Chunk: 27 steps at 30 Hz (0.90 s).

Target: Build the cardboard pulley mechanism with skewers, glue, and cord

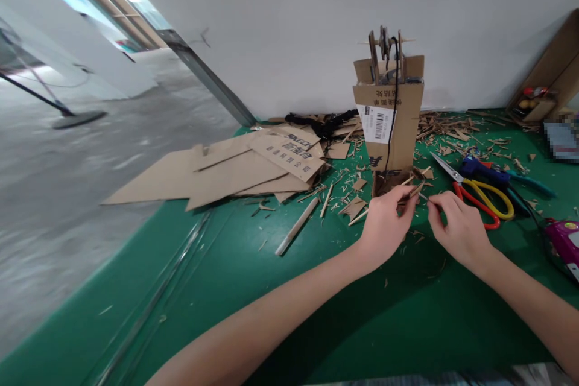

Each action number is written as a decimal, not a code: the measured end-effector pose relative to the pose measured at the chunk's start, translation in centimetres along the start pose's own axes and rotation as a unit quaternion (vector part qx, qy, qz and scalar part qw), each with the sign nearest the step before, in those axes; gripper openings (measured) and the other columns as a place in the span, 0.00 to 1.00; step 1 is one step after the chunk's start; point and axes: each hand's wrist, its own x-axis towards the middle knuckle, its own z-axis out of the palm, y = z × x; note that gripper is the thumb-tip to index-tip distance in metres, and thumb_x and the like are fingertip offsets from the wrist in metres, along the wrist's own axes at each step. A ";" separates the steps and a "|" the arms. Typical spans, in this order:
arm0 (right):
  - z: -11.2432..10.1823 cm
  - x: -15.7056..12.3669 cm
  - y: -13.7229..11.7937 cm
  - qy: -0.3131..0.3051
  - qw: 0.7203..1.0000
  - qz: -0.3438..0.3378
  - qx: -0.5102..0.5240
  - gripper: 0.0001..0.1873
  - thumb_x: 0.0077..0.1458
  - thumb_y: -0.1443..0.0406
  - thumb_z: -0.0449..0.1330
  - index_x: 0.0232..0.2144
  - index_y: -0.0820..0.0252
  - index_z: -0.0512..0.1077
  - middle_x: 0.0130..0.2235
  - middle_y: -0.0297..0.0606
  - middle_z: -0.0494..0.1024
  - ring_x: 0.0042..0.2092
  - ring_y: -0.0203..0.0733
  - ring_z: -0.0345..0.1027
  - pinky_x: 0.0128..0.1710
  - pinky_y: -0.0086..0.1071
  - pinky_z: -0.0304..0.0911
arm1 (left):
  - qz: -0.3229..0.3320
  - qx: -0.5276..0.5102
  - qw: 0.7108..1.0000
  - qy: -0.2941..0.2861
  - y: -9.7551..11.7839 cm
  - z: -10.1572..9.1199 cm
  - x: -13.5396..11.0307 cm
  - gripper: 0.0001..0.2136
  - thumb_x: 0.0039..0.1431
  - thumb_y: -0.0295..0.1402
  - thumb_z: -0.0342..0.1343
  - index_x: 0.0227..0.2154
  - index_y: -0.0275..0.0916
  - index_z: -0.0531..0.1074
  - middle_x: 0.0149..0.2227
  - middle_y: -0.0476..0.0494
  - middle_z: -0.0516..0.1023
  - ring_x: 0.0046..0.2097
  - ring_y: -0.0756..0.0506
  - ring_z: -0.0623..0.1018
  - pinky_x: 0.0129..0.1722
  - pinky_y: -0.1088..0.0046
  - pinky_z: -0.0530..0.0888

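My left hand [389,223] is closed, thumb and forefinger pinching a small brown piece [415,189] that looks like cardboard. Close beside it, my right hand [456,226] pinches at the end of something thin, too small to make out. Just behind both hands stands a tall cardboard box [407,126] with a white label [376,124]. On its top, two upright strips carry a wheel [384,42] on a thin wooden axle. A black cord [397,81] hangs from the wheel down the box front. The box's low front part is partly hidden by my left hand.
Scissors [491,196] with red and yellow handles lie right of my right hand, near a blue glue gun [484,170]. A purple object [563,241] sits at the right edge. Cardboard sheets [244,169], a wooden stick [297,226] and scraps cover parts of the green table [253,295].
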 end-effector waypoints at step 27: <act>-0.5 0.8 -0.5 -0.124 0.893 0.291 0.319 0.09 0.60 0.62 0.56 0.27 0.57 0.64 0.23 0.30 0.65 0.21 0.32 0.55 0.20 0.27 0.51 | 0.093 0.178 0.980 -0.004 -2.4 1.0 -0.9 0.09 0.66 0.29 0.52 0.44 0.37 0.76 0.35 0.42 0.84 0.34 0.44 0.83 0.34 0.71 0.77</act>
